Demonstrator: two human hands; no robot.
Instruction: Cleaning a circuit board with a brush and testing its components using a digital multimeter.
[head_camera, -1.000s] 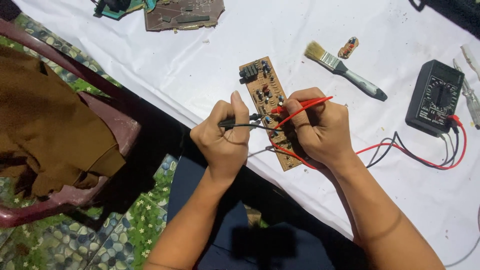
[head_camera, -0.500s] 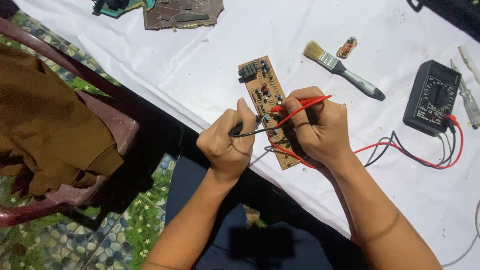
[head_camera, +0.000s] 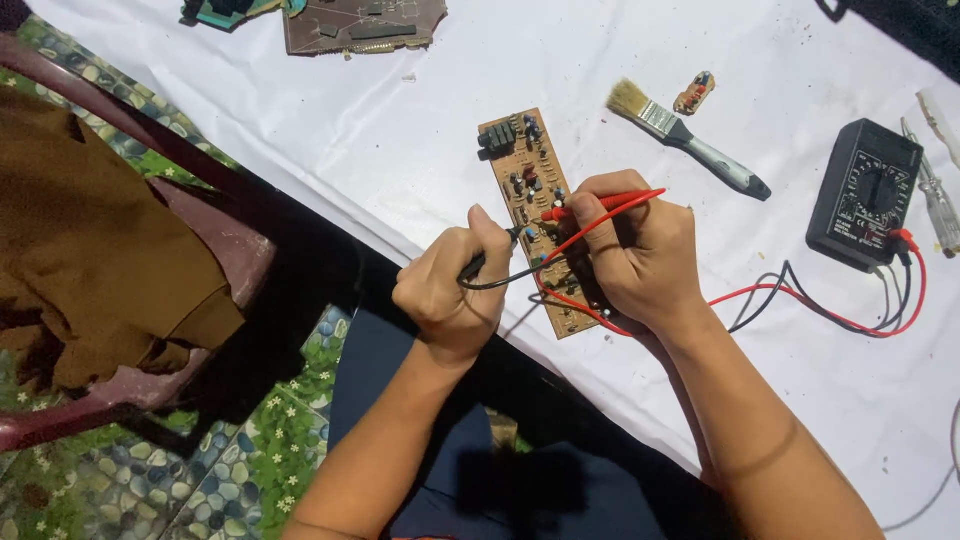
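A long tan circuit board (head_camera: 530, 180) lies on the white cloth, partly under my hands. My left hand (head_camera: 450, 290) grips a black test probe (head_camera: 492, 257), its tip on the board. My right hand (head_camera: 635, 250) holds a red test probe (head_camera: 605, 203) pointing left at the board's middle. Red and black leads (head_camera: 800, 300) run right to a black multimeter (head_camera: 862, 193).
A paintbrush (head_camera: 685, 135) and a small orange part (head_camera: 694, 93) lie beyond the board. Another board (head_camera: 360, 22) is at the top edge, a screwdriver (head_camera: 935, 200) at the far right. A maroon plastic chair (head_camera: 215, 250) with brown cloth (head_camera: 90, 250) stands left.
Both probe tips have shifted slightly along the board; my left hand has edged a little up toward it. The hands otherwise hold the same grip.
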